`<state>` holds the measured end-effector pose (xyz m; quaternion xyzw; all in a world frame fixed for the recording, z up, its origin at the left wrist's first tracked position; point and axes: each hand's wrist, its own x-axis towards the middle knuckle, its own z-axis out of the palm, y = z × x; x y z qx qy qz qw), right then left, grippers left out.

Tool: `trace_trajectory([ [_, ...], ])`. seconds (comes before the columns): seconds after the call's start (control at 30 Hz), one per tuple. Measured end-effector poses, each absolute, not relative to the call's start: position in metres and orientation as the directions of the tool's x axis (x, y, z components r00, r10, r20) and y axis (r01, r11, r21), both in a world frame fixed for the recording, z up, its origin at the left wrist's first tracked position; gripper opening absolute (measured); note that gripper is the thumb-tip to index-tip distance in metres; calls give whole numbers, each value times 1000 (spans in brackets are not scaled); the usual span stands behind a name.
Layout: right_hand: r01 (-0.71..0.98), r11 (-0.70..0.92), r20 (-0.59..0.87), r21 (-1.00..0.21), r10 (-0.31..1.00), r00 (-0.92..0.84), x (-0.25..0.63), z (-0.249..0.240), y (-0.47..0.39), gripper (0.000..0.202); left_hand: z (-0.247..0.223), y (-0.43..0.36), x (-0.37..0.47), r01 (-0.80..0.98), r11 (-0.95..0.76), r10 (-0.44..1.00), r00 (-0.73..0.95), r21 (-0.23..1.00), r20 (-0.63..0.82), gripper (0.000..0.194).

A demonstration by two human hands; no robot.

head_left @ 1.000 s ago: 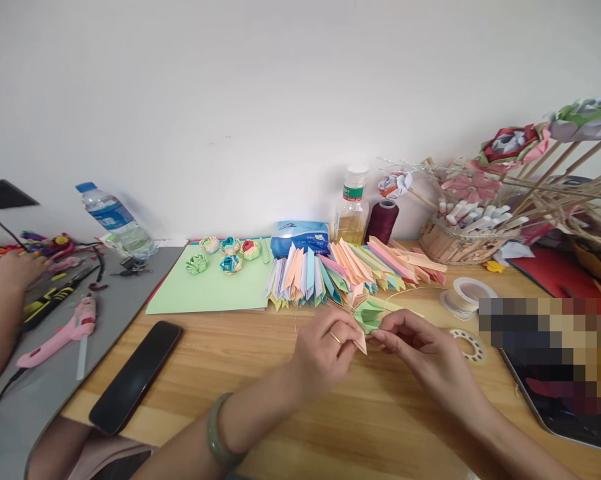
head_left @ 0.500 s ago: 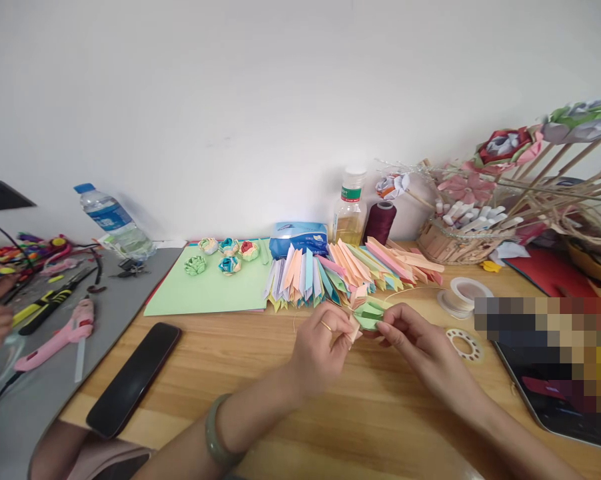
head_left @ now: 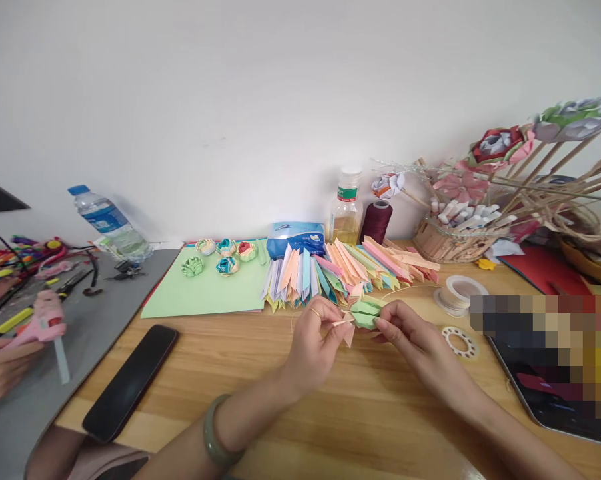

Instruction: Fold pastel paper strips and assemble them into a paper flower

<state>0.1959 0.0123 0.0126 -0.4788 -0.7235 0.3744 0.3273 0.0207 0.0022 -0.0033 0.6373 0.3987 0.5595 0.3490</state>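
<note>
My left hand [head_left: 314,350], with a ring on one finger, pinches a small peach folded paper piece [head_left: 349,333]. My right hand [head_left: 413,337] grips green folded paper pieces [head_left: 365,312] between thumb and fingers. The two papers are close together; whether they touch, I cannot tell. A thin pale cord [head_left: 410,289] runs from behind the green paper toward a white spool [head_left: 461,293] on the right. Just beyond my hands lies a row of folded paper strips [head_left: 300,277] in many pastel colours.
Several paper flowers [head_left: 226,265] sit on green sheets [head_left: 200,297]. A phone [head_left: 130,383] lies at left, a tablet [head_left: 540,393] at right. A tissue pack [head_left: 295,239], bottle [head_left: 347,210] and basket [head_left: 453,243] stand behind. At left, another person's hand holds a pink glue gun [head_left: 45,320].
The peach paper in my left hand has tilted and shows more of its face. At left, the other person's hand has taken hold of the pink glue gun and raised it.
</note>
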Motion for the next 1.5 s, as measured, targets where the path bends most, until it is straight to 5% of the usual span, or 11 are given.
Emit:
trace_trajectory([
  [0.7, 350, 170, 59, -921, 950, -307, 196, 16, 11, 26, 0, 3, 20, -26, -307, 952, 6, 951, 307, 13],
  [0.83, 197, 117, 93, -973, 988, -125, 199, 24, 15, 25, 1, 10, 16, -176, -212, 977, -36, 961, 209, 16],
  [0.97, 265, 231, 244, -936, 970, 16, 203, 32, 16, 20, 2, 16, 14, -303, -54, 993, 81, 951, 82, 20],
  [1.17, 388, 320, 248, -864, 943, -223, 203, 29, 16, 24, 1, 18, 14, -308, 32, 970, 239, 951, 45, 21],
  [1.5, 500, 316, 29, -806, 866, -500, 195, 20, 18, 27, 3, 17, 14, -111, 56, 914, 405, 992, -6, 17],
])
